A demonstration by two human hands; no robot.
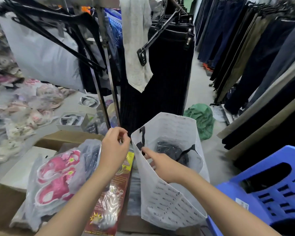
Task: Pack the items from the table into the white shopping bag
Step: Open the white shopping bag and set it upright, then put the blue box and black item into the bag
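Note:
The white shopping bag (170, 205) stands open at the table's right end, with a dark bundled item (170, 150) and black handles inside. My right hand (162, 165) grips the bag's near rim, index finger pointing into the mouth. My left hand (115, 149) hovers just left of the bag's rim with fingers curled and nothing in it. On the table lie pink slippers in a clear plastic bag (58, 176) and a flat red-and-yellow packet (109, 201) under my left forearm.
A blue plastic stool (266, 189) stands right of the bag. Cardboard boxes (65, 138) sit behind the table items. Clothes racks with dark trousers (160, 82) crowd the front and right. A green bag (201, 118) lies on the floor.

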